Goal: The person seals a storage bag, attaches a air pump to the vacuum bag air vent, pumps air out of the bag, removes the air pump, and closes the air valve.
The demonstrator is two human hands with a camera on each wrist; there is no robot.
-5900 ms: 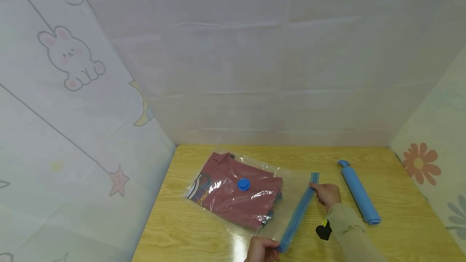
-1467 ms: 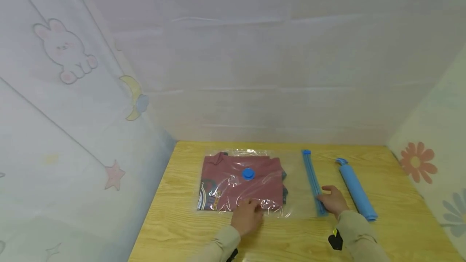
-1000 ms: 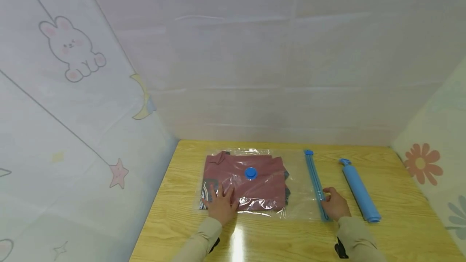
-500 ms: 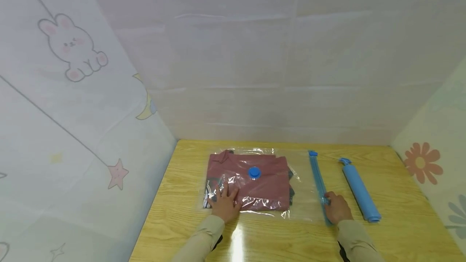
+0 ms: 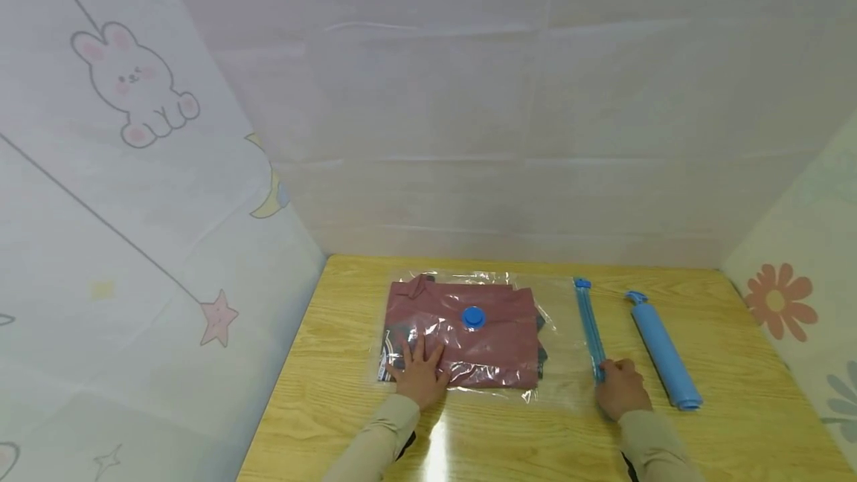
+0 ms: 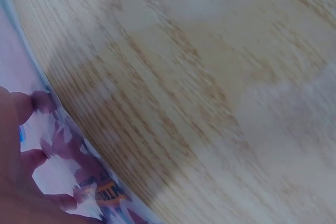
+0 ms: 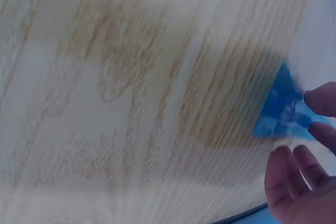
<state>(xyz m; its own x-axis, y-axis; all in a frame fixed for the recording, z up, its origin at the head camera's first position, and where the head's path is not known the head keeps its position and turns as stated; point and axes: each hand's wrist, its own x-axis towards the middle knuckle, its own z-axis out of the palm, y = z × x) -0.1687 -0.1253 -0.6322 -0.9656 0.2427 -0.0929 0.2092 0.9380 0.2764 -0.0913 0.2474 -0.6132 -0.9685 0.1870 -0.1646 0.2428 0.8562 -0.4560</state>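
Observation:
A clear vacuum storage bag [image 5: 562, 348] lies flat on the table with a folded dark-red garment [image 5: 495, 352] inside. Its round blue valve [image 5: 474, 317] faces up. My left hand [image 5: 422, 379] rests on the bag's near left part, fingers spread and straight; the left wrist view shows the fingertips on the plastic over printed lettering. At the bag's right end runs a blue zip strip [image 5: 589, 326], with a blue slider [image 5: 582, 283] at its far end. My right hand [image 5: 623, 390] pinches the strip near its near end between thumb and finger, covering part of it.
A blue hand pump [image 5: 665, 354] lies on the wooden table [image 5: 522, 445], just right of the zip strip, handle towards the back. Patterned cloth walls [image 5: 428, 132] enclose the table's back and sides.
Earlier both hands held the zip strip's ends with the bag slanted; now the bag lies straight. My left hand has moved onto its left part. Lately bag and hands have shifted slightly right.

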